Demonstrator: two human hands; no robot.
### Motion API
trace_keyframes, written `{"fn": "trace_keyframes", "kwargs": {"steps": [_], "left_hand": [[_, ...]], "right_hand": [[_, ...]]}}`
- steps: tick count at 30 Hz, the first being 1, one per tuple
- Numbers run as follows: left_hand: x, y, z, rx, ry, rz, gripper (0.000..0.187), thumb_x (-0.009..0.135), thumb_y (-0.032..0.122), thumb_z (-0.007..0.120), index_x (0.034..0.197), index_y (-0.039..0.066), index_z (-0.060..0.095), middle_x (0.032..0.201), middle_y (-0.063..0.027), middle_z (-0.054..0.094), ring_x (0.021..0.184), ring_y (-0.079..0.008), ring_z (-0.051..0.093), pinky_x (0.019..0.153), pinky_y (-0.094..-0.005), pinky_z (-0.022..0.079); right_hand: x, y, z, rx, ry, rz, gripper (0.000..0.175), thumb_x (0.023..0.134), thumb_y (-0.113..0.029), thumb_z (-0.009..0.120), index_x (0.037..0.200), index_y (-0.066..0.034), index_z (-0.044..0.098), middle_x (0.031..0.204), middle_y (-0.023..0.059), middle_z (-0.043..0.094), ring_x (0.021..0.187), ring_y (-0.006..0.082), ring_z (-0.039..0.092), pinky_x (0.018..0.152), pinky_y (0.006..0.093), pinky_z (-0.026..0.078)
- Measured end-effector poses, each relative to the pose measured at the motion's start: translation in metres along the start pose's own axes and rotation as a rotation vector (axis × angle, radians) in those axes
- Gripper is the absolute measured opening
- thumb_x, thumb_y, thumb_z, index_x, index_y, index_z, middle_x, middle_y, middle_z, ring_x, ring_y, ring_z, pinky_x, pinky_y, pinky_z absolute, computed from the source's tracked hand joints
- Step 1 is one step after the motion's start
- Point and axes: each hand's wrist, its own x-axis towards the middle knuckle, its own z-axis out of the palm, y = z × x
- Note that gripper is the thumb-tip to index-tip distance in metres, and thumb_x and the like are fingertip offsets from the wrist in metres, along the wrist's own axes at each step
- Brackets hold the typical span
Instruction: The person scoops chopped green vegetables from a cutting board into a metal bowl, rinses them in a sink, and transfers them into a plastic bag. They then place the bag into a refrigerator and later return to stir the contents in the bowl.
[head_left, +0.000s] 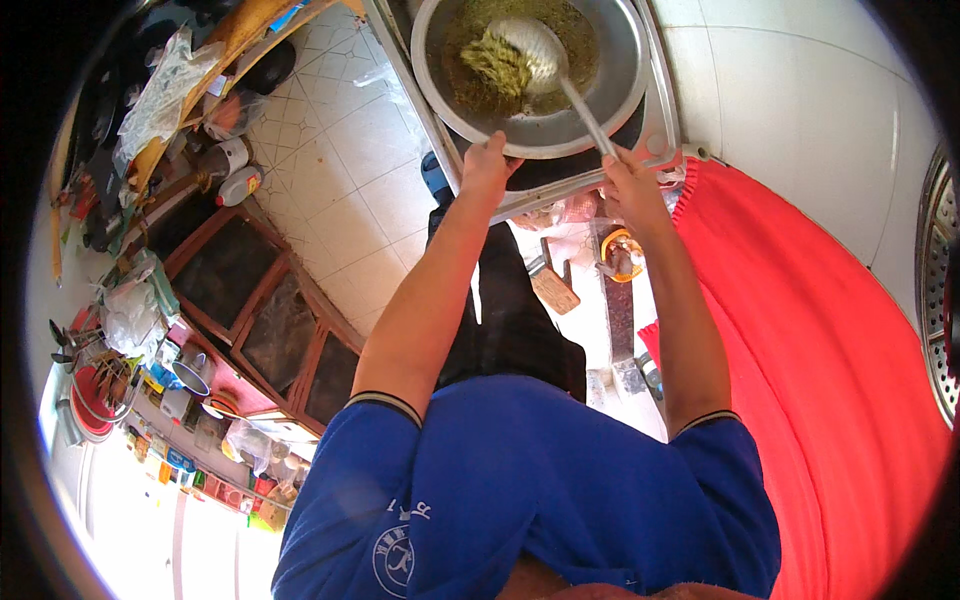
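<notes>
A wide metal basin (615, 112) sits at the top of the view on a metal-rimmed stand or stove (664, 112). A layer of greenish-brown, loose food (480, 30) covers its bottom. My left hand (487, 166) pinches the near rim, thumb uppermost. In my right hand (628, 180) is the handle of a long metal ladle or skimmer (581, 101). Its round head lies in the basin, with a yellow-green clump (496, 64) against its left side; whether the head is perforated I cannot tell.
A red curtain (795, 360) hangs close to my right arm. Below the stove are an orange basket (621, 256) and a small wooden stool (555, 289). Plastic bottles (240, 186) stand left, near a brown-framed cabinet (232, 300) topped with kitchenware. White tiled wall (795, 67) rises behind.
</notes>
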Motion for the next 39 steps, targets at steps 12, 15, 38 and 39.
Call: {"fn": "trace_keyframes", "kwargs": {"steps": [12, 15, 38, 39], "left_hand": [[-0.003, 0.003, 0.003, -0.001, 0.008, -0.008, 0.037, 0.107, 0.024, 0.057, 0.129, -0.006, 0.054, 0.122, -0.0184, 0.066, 0.108, -0.0273, 0.069, 0.09, -0.0412, 0.061], [0.0, -0.001, 0.0, -0.028, -0.019, 0.02, 0.037, 0.107, 0.023, 0.057, 0.129, -0.007, 0.054, 0.121, -0.0184, 0.066, 0.107, -0.027, 0.069, 0.089, -0.0399, 0.061], [-0.007, 0.006, 0.007, -0.009, 0.005, 0.006, 0.036, 0.106, 0.022, 0.058, 0.124, -0.009, 0.056, 0.12, -0.0196, 0.067, 0.103, -0.0274, 0.069, 0.087, -0.0401, 0.061], [-0.005, 0.004, 0.004, -0.003, 0.001, 0.004, 0.035, 0.106, 0.022, 0.058, 0.123, -0.009, 0.056, 0.12, -0.0193, 0.067, 0.103, -0.027, 0.069, 0.088, -0.0399, 0.061]], "right_hand": [[0.019, 0.011, 0.019, -0.829, 0.23, -0.364, 0.042, 0.105, -0.025, 0.058, 0.139, -0.001, 0.059, 0.113, 0.0175, 0.072, 0.103, 0.0269, 0.068, 0.092, 0.0374, 0.051], [0.019, 0.011, 0.015, -0.827, 0.318, -0.432, 0.041, 0.105, -0.024, 0.057, 0.138, 0.0, 0.06, 0.119, 0.0238, 0.07, 0.111, 0.0359, 0.068, 0.097, 0.0403, 0.051], [0.039, -0.013, 0.056, -1.245, 0.402, -0.706, 0.045, 0.101, -0.021, 0.062, 0.145, -0.0123, 0.056, 0.094, 0.0177, 0.074, 0.086, 0.0394, 0.072, 0.073, 0.0497, 0.055], [0.038, -0.004, 0.05, -1.249, 0.37, -0.698, 0.045, 0.101, -0.021, 0.062, 0.145, -0.0124, 0.056, 0.097, 0.018, 0.074, 0.088, 0.0392, 0.072, 0.074, 0.0492, 0.056]]}}
